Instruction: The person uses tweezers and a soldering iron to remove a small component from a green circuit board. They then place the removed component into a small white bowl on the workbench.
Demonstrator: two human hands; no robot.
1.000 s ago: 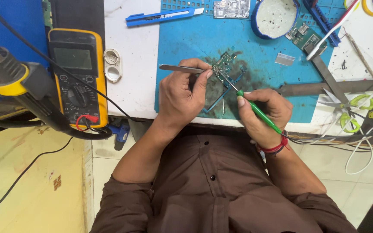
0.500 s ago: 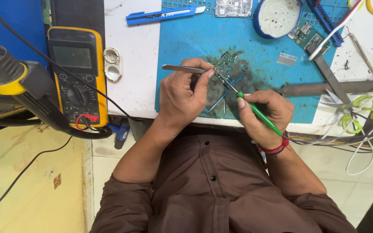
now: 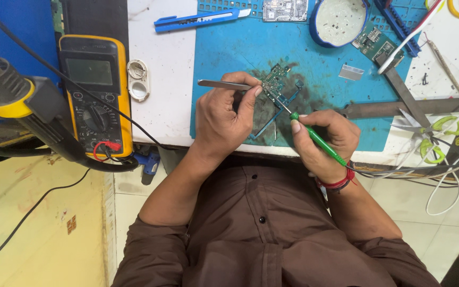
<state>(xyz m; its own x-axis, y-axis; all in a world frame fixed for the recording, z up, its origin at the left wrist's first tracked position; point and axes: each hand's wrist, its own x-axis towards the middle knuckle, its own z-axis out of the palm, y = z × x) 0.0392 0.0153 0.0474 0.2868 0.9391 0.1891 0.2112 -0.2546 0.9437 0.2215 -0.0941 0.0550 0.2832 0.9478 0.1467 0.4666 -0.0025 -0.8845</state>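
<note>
— Hands first: what does each one hold?

— The left hand (image 3: 224, 119) is curled shut around thin steel tweezers (image 3: 224, 84), whose flat shiny blades stick out to the left while the tips press at the edge of a small green circuit board (image 3: 275, 81). The right hand (image 3: 325, 138) pinches a slim soldering iron (image 3: 317, 139) with a smooth green plastic grip, held like a pen, its metal tip slanting up to the board.

— And where does the board lie?

— On a blue rubbery mat (image 3: 229, 48), over a dark sooty smudge, just beyond both hands. It looks to be clipped in a thin blue frame, though fingers hide much of it.

— What lies about?

— At the mat's far edge, a round blue-rimmed dish (image 3: 339, 18) of pale, speckled stuff, and a blue utility knife (image 3: 197, 19) on the white table (image 3: 160, 69). Left of that, a chunky yellow multimeter (image 3: 95, 93) with a round dial and a grey screen, next to a small white oval holder (image 3: 138, 79). To the right, a tangle of white wires (image 3: 452, 154) and a flat grey metal bar (image 3: 399, 108).
</note>
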